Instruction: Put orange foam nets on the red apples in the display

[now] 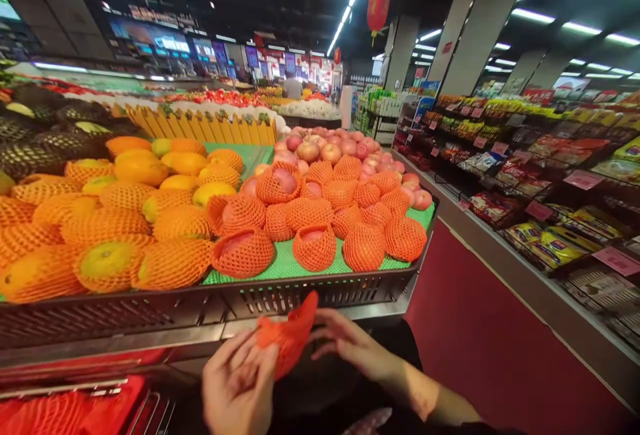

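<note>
My left hand (239, 385) and my right hand (350, 345) both grip an empty orange foam net sleeve (290, 336), held low in front of the black display crate (300, 291). The left fingers curl round its lower end; the right fingers pinch its right side. Just above lie several apples in orange nets (315, 245) on a green mat (290, 265). Bare apples (330, 151) are piled farther back.
Netted mangoes (110, 235) fill the crate's left half. A red bin with more net material (60, 411) sits at lower left. A red-floored aisle (480, 341) runs on the right beside snack shelves (560, 188). More produce displays stand behind.
</note>
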A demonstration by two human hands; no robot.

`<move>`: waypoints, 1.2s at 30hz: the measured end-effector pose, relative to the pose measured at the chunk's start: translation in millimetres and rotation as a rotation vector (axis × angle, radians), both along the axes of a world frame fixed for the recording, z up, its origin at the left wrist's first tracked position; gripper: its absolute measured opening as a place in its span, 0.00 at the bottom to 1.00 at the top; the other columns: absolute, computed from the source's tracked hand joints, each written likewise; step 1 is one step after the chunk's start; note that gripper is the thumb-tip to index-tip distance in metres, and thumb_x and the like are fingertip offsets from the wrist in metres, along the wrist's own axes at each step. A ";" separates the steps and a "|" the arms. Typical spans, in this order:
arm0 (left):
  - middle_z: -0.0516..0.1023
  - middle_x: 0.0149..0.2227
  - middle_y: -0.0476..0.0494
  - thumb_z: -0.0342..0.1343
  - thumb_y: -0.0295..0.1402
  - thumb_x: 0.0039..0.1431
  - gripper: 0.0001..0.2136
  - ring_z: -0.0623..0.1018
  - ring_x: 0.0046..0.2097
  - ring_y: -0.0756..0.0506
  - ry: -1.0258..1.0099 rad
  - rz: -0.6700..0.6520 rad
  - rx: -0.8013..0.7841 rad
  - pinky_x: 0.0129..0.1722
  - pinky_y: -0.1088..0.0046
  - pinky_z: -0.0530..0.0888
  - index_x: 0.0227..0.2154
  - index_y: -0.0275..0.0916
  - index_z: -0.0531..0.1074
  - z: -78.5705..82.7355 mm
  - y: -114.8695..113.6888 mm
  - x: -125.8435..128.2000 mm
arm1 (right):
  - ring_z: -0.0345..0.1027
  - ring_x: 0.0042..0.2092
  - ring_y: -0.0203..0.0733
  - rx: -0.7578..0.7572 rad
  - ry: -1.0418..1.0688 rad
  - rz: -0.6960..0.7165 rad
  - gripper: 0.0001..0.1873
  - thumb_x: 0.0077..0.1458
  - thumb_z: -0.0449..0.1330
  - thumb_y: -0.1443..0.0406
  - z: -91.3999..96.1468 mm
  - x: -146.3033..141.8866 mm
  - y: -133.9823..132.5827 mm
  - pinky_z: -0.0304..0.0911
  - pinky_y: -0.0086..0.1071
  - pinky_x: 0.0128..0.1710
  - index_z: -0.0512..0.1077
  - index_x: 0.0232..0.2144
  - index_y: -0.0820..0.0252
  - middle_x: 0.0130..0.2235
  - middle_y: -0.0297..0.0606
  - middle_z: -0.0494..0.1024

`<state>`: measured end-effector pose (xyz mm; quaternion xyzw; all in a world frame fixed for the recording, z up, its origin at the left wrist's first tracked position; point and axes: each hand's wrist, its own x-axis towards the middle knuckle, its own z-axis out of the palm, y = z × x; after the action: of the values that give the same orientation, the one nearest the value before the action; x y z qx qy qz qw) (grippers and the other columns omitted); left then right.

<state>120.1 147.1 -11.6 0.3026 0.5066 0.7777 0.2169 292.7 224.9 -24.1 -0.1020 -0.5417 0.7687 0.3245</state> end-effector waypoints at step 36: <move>0.67 0.24 0.55 0.56 0.27 0.66 0.06 0.66 0.23 0.53 0.702 -0.107 -0.064 0.23 0.80 0.64 0.31 0.40 0.70 6.0 14.1 28.7 | 0.56 0.24 0.30 0.338 -0.301 -0.920 0.12 0.50 0.71 0.65 28.7 48.7 10.1 0.51 0.25 0.23 0.69 0.26 0.58 0.27 0.29 0.67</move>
<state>148.9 161.2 -5.6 0.5704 0.5579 0.5976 0.0793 341.5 235.0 4.6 -0.3854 -0.5982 0.4245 0.5598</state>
